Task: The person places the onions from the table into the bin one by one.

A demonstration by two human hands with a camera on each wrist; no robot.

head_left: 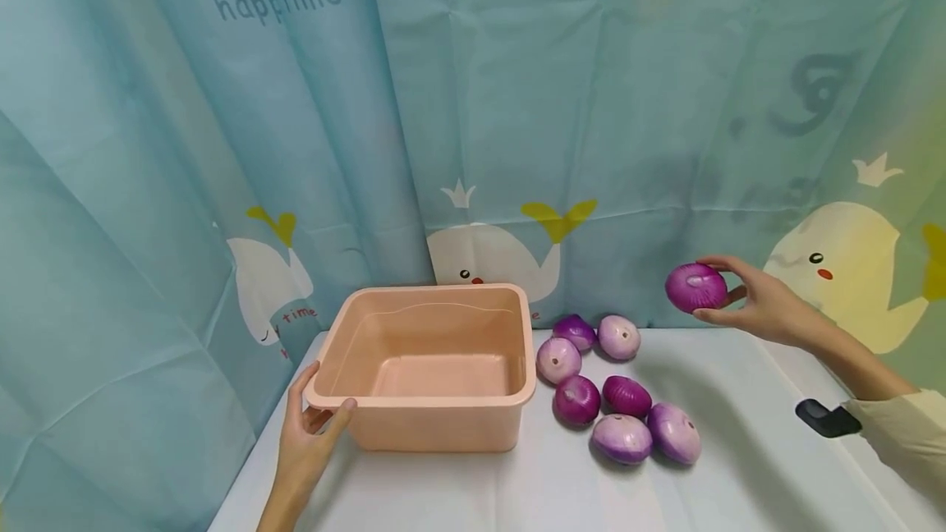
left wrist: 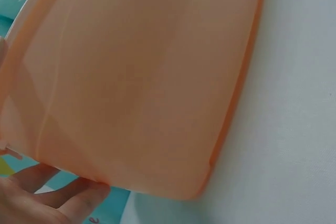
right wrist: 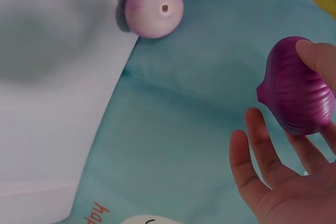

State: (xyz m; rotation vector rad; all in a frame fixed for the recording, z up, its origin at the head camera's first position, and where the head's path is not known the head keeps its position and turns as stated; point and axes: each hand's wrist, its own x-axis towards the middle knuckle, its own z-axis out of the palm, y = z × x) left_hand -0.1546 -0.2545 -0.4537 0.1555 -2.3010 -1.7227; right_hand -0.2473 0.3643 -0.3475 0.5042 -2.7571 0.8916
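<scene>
A pink plastic basin (head_left: 436, 427) stands on the left part of the table, its visible inside bare. At its front left corner my left hand (head_left: 303, 442) grips the rim, thumb on the front edge and fingers along the side. In the left wrist view, fingers (left wrist: 84, 198) touch the basin's wall (left wrist: 136, 87). My right hand (head_left: 761, 302) holds a purple onion (head_left: 695, 287) in the air above the table's right side. The right wrist view shows thumb and fingers pinching that onion (right wrist: 296, 87), with two other fingers stretched away from it.
Several red onions (head_left: 622, 438) lie grouped on the white table (head_left: 562, 499), right of the basin. A pale onion (right wrist: 154, 9) sits near the table's back edge. Behind hangs a blue curtain (head_left: 517, 105) with whale prints. A black object (head_left: 828, 419) is by the right sleeve.
</scene>
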